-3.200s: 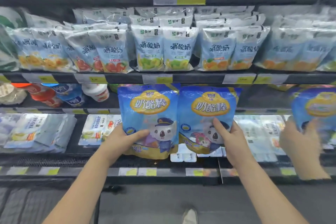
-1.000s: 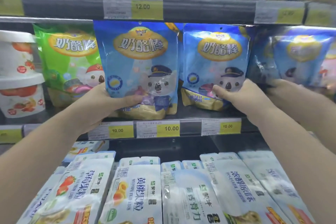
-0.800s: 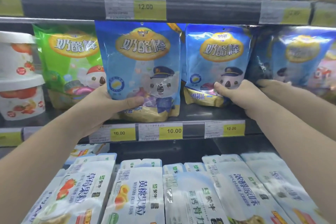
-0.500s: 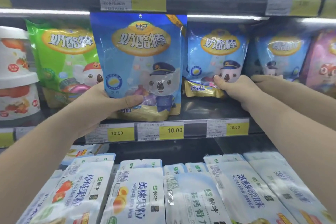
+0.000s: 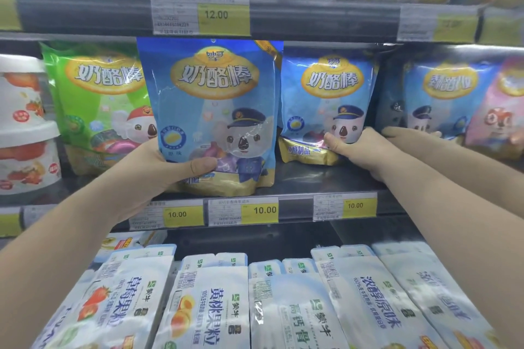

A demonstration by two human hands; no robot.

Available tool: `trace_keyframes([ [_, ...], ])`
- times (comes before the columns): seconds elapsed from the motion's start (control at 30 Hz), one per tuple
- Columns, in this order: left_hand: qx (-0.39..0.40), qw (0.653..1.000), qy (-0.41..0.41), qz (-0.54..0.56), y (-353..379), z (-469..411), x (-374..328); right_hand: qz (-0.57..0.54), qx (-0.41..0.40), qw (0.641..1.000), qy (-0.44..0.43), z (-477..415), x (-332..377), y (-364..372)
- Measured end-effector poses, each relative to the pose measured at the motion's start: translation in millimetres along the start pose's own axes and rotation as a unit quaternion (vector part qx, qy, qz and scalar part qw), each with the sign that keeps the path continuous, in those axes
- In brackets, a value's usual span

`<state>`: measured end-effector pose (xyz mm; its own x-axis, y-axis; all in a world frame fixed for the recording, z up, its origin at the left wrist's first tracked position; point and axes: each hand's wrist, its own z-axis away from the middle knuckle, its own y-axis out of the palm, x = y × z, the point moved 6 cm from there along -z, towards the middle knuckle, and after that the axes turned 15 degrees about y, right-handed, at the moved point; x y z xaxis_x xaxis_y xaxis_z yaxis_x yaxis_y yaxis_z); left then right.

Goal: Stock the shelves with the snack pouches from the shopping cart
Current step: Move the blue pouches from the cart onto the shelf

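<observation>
Head view.

Item: blue snack pouch (image 5: 212,105); glossy, crinkled film, flat and rectangular with a gusseted gold base, printed with a koala in a cap; upright before the middle shelf (image 5: 295,178), base at the front lip, whether resting there unclear.

Left grip (image 5: 158,167): a bare hand clasping this pouch at its lower left corner; thumb laid across the front, fingers hidden behind, forearm rising from lower left.

Item: second blue pouch (image 5: 326,93); same film and print; stands further in on the shelf, just right of the first.

Right grip (image 5: 360,147): clamps its lower right corner; thumb on the front by the koala's face, fingers wrapped behind.

Neighbours: green pouch (image 5: 96,105) at left; white lidded tubs (image 5: 25,122) stacked beyond it; another person's hand (image 5: 408,133) on a third blue pouch (image 5: 442,93) at right.

Shelf: dark metal; yellow price labels (image 5: 263,210) along its edge; flat white packs (image 5: 215,306) in rows below.
</observation>
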<state>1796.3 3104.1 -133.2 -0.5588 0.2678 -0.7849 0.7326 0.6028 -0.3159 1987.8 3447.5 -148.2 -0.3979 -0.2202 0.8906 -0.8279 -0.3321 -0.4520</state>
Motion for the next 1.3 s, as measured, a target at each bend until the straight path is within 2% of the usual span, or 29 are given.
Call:
trace_keyframes([
  [0.23,0.019,0.999,-0.016,-0.037,15.0,-1.8,-9.3,0.089,-0.054,0.993,0.048,54.0,12.6,-5.7],
  [0.37,0.017,0.998,-0.029,-0.047,49.3,-18.9,-13.6,0.087,-0.086,0.992,0.037,69.5,11.5,-10.1],
  [0.43,0.031,0.999,-0.025,-0.032,70.8,-30.0,-13.8,0.059,-0.105,0.992,0.02,76.3,11.0,-15.9],
  [0.53,0.049,0.999,0.001,0.003,101.2,-47.5,-14.6,-0.041,-0.126,0.991,-0.033,91.5,6.6,-22.8],
  [0.6,0.049,0.998,0.017,0.03,119.8,-60.2,-14.6,-0.094,-0.099,0.987,-0.082,105.5,6.0,-20.5],
  [0.7,0.06,0.996,0.025,0.057,146.8,-75.0,-14.0,-0.098,-0.063,0.984,-0.133,117.7,4.4,-16.8],
  [0.8,0.042,0.997,0.036,0.051,157.1,-82.1,-14.4,-0.074,-0.089,0.98,-0.16,124.7,8.1,-24.6],
  [0.87,-0.018,0.998,0.061,-0.008,145.8,-78.9,-19.2,-0.053,-0.108,0.977,-0.178,129.6,9.1,-27.0],
  [0.93,-0.073,0.981,0.14,-0.114,127.9,-67.3,-30.0,-0.013,-0.116,0.975,-0.19,134.2,9.0,-25.8],
  [1.03,-0.028,0.936,0.251,-0.244,128.1,-44.1,-40.4,0.047,-0.123,0.97,-0.204,134.8,7.8,-23.6],
  [1.13,0.023,0.915,0.243,-0.32,142.1,-42.5,-37.2,0.093,-0.102,0.97,-0.199,131.3,10.2,-19.8],
  [1.3,0.023,0.899,0.179,-0.398,149.9,-65.7,-29.9,0.14,-0.087,0.97,-0.178,113.7,19.6,-13.7],
])
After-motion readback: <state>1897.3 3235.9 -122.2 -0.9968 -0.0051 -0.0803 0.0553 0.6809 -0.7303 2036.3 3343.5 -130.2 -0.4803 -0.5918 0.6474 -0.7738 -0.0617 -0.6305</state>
